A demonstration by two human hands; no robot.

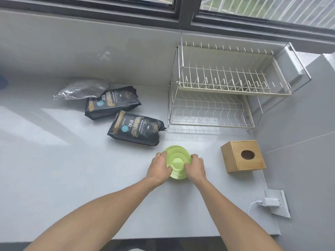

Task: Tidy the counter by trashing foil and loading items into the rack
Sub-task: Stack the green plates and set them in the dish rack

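Observation:
A small stack of light green plates (178, 162) sits on the grey counter in front of me. My left hand (158, 168) grips the stack's left rim and my right hand (195, 168) grips its right rim; the top plate looks tilted up slightly. A two-tier wire dish rack (226, 87) stands at the back right with nothing in it. Crumpled silver foil (81, 90) lies at the back left, partly over a black coffee bag (111, 104). A second black coffee bag (136, 128) lies closer to the plates.
A wooden tissue box (243, 156) stands right of the plates near the side wall. A white charger (271, 202) is plugged into a wall socket at the lower right. The counter's front edge (181, 239) runs below my forearms. A window spans the back.

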